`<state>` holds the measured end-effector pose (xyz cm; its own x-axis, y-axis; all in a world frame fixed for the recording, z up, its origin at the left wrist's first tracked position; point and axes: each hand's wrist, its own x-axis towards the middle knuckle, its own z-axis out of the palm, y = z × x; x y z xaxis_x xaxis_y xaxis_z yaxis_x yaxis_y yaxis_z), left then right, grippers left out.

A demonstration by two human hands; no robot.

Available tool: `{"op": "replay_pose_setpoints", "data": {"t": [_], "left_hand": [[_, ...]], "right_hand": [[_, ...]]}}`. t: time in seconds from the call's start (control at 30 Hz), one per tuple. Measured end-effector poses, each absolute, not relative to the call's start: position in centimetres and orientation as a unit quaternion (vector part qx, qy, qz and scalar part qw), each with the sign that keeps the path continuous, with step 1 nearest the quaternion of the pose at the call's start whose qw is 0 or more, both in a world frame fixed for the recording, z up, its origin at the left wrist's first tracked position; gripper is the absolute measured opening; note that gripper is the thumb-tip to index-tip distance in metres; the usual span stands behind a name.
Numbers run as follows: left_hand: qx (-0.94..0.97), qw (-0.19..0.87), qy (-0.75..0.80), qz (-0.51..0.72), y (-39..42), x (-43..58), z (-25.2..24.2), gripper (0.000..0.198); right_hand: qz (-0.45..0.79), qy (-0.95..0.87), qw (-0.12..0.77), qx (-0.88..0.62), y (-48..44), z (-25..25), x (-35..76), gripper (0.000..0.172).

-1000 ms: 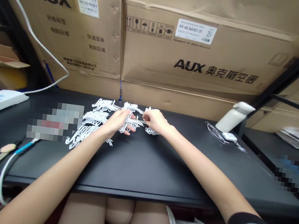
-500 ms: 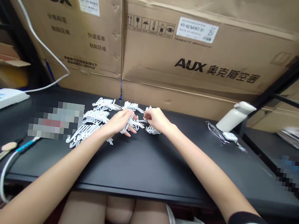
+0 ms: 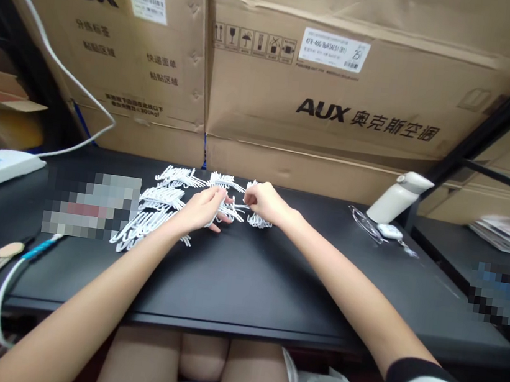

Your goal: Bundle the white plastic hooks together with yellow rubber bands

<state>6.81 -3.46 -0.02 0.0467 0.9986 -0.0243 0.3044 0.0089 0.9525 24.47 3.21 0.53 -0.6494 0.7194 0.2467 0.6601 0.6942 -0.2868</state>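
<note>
AUX cartons [image 3: 342, 96] behind white hangers [image 3: 150, 220]

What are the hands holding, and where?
Both hands pinch one small bunch of white plastic hooks: left hand at its left end, right hand at its right end.

Soft, even light falls from above the black table [image 3: 246, 290]; the left hand [image 3: 200, 210] and right hand [image 3: 266, 204] cast only faint shadows on it. White plastic pieces [image 3: 155, 200] on it look slightly washed out. Boxes [image 3: 344, 84] behind it bow from lens distortion
</note>
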Motion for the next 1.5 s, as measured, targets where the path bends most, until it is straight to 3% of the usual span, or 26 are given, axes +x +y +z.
{"op": "replay_pose_setpoints", "data": {"t": [0.4, 0.8, 1.2, 1.5], "left_hand": [[0.575, 0.458, 0.551, 0.396, -3.8, 6.7, 0.1, 0.021], [0.593, 0.435, 0.561, 0.379, -4.0, 6.8, 0.4, 0.021], [0.6, 0.438, 0.559, 0.368, -3.9, 6.6, 0.3, 0.025], [0.62, 0.427, 0.568, 0.334, -3.8, 6.4, 0.1, 0.028]], "right_hand": [[0.062, -0.909, 0.167, -0.378, 3.0, 0.8, 24.6, 0.022], [-0.031, -0.916, 0.089, -0.389, 2.4, 1.5, 24.8, 0.028], [0.068, -0.855, 0.262, -0.443, 4.1, 2.0, 25.9, 0.024], [0.128, -0.84, 0.296, -0.436, 3.6, 3.8, 26.5, 0.019]]}}
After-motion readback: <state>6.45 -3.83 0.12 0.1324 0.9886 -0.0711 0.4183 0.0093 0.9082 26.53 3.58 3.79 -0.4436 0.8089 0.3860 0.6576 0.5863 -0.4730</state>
